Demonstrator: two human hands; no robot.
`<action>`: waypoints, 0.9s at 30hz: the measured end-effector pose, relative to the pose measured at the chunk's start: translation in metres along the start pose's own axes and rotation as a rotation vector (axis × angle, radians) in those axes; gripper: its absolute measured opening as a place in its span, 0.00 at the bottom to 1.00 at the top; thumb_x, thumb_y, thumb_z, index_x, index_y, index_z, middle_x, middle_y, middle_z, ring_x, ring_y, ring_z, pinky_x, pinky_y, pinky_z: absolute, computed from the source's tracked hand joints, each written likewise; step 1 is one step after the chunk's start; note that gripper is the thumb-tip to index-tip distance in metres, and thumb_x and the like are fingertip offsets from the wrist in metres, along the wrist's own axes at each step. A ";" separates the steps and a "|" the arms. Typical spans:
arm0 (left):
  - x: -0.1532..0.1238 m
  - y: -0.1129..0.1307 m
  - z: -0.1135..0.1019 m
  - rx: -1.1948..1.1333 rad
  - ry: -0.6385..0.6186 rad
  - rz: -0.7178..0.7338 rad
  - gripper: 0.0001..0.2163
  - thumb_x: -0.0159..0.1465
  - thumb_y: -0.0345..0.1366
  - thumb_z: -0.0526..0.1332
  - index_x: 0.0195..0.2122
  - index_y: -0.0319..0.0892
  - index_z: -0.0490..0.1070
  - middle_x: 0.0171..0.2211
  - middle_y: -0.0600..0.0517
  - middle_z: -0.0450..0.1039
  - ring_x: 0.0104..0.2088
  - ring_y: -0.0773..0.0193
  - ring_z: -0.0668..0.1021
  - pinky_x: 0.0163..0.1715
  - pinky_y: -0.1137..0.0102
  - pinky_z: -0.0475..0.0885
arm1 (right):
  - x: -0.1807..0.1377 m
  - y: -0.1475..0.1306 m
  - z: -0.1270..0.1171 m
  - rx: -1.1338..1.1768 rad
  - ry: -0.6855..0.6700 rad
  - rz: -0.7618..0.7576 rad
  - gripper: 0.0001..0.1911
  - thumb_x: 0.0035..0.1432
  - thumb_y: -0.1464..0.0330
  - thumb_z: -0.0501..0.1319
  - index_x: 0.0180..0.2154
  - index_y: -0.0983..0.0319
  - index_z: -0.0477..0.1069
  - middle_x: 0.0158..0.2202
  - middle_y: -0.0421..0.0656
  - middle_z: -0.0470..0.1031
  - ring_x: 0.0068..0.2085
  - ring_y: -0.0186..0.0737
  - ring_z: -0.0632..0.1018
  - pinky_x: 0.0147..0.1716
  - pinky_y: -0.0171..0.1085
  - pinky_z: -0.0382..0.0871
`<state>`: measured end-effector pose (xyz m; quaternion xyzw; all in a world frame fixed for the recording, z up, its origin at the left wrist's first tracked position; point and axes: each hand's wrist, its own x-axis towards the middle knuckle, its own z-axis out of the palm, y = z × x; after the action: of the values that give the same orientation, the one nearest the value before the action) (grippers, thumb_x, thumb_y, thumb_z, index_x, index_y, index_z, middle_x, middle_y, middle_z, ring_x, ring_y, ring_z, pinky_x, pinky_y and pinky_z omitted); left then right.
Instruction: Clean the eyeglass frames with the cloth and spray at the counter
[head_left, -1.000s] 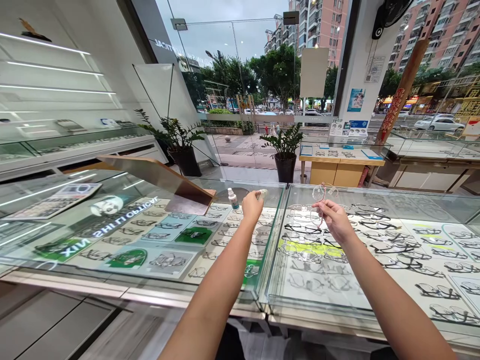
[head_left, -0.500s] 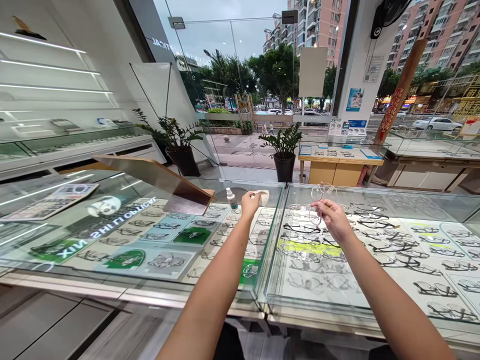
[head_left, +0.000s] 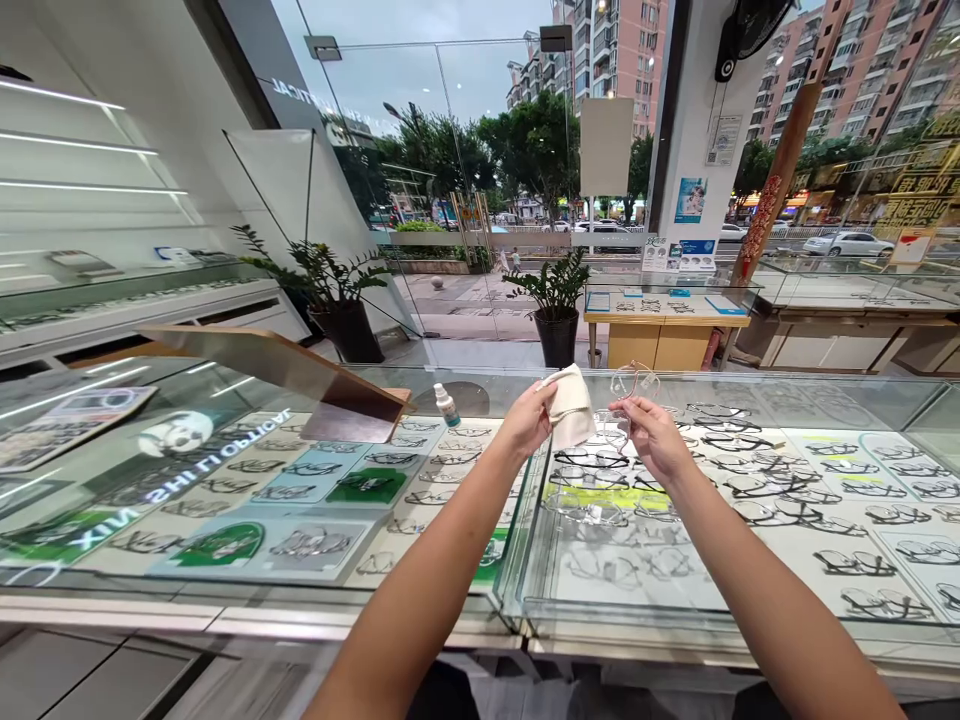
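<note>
My left hand [head_left: 529,420] pinches a pale cleaning cloth [head_left: 570,408], lifted above the glass counter [head_left: 465,600]. My right hand [head_left: 654,436] is closed on a pair of clear, pinkish-framed glasses [head_left: 628,392], held up just right of the cloth. Cloth and glasses almost touch. A small spray bottle [head_left: 447,405] with a blue label stands on the glass to the left of my left hand. Rows of spectacle frames [head_left: 757,480] lie inside the display cases under both hands.
A wooden tilted mirror stand [head_left: 300,375] sits on the left counter, with a printed card [head_left: 60,412] further left. Potted plants [head_left: 556,300] stand behind the counter by the glass shopfront. Another display counter [head_left: 667,325] lies beyond.
My left hand has picked the cloth up off the glass and carried it rightward to the glasses. My right hand has stayed about where it was. The view has shifted slightly.
</note>
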<state>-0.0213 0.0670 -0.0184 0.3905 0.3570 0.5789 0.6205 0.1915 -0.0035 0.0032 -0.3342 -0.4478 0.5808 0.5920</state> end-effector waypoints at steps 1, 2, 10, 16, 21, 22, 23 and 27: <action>-0.004 -0.002 0.004 -0.050 -0.044 -0.045 0.10 0.61 0.32 0.69 0.44 0.41 0.76 0.37 0.51 0.80 0.35 0.65 0.81 0.36 0.73 0.78 | 0.000 0.000 0.000 0.012 0.007 0.002 0.19 0.41 0.52 0.78 0.29 0.56 0.79 0.37 0.42 0.82 0.36 0.40 0.74 0.38 0.41 0.67; -0.007 -0.004 0.007 -0.089 -0.078 -0.087 0.11 0.61 0.31 0.69 0.45 0.41 0.76 0.37 0.51 0.80 0.34 0.66 0.81 0.35 0.73 0.78 | 0.001 0.001 0.000 0.024 0.016 0.001 0.19 0.41 0.52 0.79 0.29 0.56 0.79 0.37 0.42 0.82 0.37 0.40 0.74 0.38 0.40 0.67; -0.020 -0.006 0.017 -0.128 -0.159 -0.199 0.13 0.62 0.30 0.69 0.48 0.41 0.77 0.38 0.49 0.81 0.35 0.65 0.83 0.37 0.72 0.81 | 0.006 0.006 -0.005 0.075 0.071 0.009 0.23 0.36 0.51 0.81 0.30 0.56 0.79 0.37 0.42 0.82 0.39 0.41 0.77 0.40 0.39 0.69; -0.024 -0.005 0.019 -0.112 -0.197 -0.212 0.13 0.61 0.34 0.72 0.47 0.42 0.78 0.37 0.49 0.81 0.35 0.63 0.83 0.37 0.70 0.80 | 0.006 0.005 -0.006 0.079 0.064 0.015 0.22 0.36 0.52 0.81 0.30 0.56 0.79 0.36 0.42 0.81 0.39 0.41 0.77 0.39 0.39 0.69; -0.029 -0.008 0.025 -0.109 -0.215 -0.244 0.18 0.56 0.34 0.75 0.47 0.42 0.77 0.39 0.50 0.81 0.35 0.62 0.82 0.38 0.67 0.80 | 0.005 0.005 -0.005 0.102 0.023 0.028 0.22 0.36 0.52 0.81 0.30 0.56 0.80 0.35 0.41 0.81 0.37 0.39 0.76 0.40 0.39 0.70; -0.030 -0.008 0.026 -0.106 -0.214 -0.247 0.18 0.55 0.35 0.76 0.46 0.42 0.76 0.38 0.50 0.80 0.35 0.63 0.82 0.37 0.67 0.79 | 0.005 0.005 -0.005 0.104 0.019 0.026 0.22 0.36 0.51 0.81 0.29 0.56 0.80 0.35 0.41 0.81 0.37 0.39 0.76 0.41 0.39 0.70; -0.031 -0.009 0.027 -0.100 -0.218 -0.248 0.19 0.55 0.35 0.77 0.45 0.42 0.76 0.38 0.50 0.80 0.34 0.63 0.81 0.37 0.68 0.79 | 0.005 0.005 -0.005 0.103 0.017 0.022 0.23 0.36 0.51 0.81 0.29 0.56 0.80 0.36 0.41 0.81 0.37 0.39 0.77 0.41 0.39 0.70; -0.038 -0.009 0.033 -0.051 -0.271 -0.232 0.22 0.51 0.39 0.80 0.42 0.42 0.73 0.35 0.54 0.78 0.31 0.67 0.79 0.32 0.73 0.75 | 0.004 0.007 -0.004 0.108 0.038 0.003 0.22 0.36 0.52 0.81 0.30 0.55 0.79 0.38 0.42 0.82 0.40 0.41 0.78 0.41 0.39 0.72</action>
<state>0.0089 0.0262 -0.0121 0.4055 0.2979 0.4543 0.7351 0.1917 0.0021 -0.0042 -0.3133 -0.4040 0.5986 0.6167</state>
